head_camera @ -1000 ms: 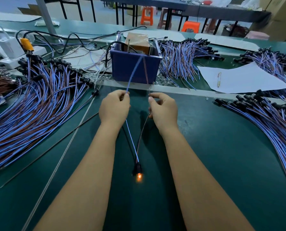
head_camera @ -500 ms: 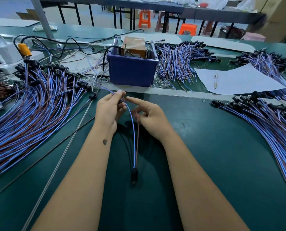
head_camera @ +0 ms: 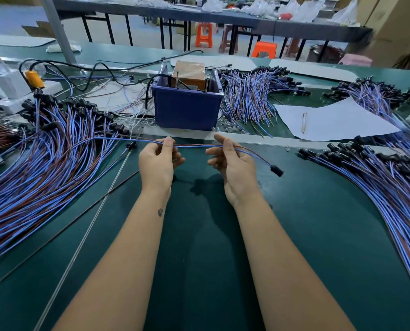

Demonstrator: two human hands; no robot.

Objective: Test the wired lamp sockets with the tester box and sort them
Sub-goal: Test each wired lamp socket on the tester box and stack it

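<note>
One Socket in Hand, Headed for a Pile

One wired lamp socket (head_camera: 276, 170) is stretched sideways above the green tabletop (head_camera: 199, 235), just in front of the tester box (head_camera: 187, 101). Its blue and brown leads (head_camera: 199, 145) run level between the two hands; the black socket body hangs off the right end, a little above the tabletop, and shows no glow. The free wire ends trail off to the left, over the edge of the left pile (head_camera: 44, 163).

The left hand (head_camera: 157, 161) pinches the leads between thumb and curled fingers. The right hand (head_camera: 232, 161) lies palm-up under them with its fingers loosely bent; the leads cross those fingers, and whether they actually clamp the wire is not something I can tell.

Judging by the wires being away from the tester box, the sorting step seems to be in hand, not the testing. The socket points toward the right pile (head_camera: 378, 177), whose black sockets lie along its near edge, so that looks the likelier destination, though the left pile is just as near. The next move calls for carrying the lead across without snagging the loose ends, and laying it parallel with the others, socket end lined up with theirs.

Behind the tester box lie a further bundle (head_camera: 254, 96), a sheet of paper (head_camera: 338, 120) with a pen (head_camera: 303, 123), and black cables at the left rear
</note>
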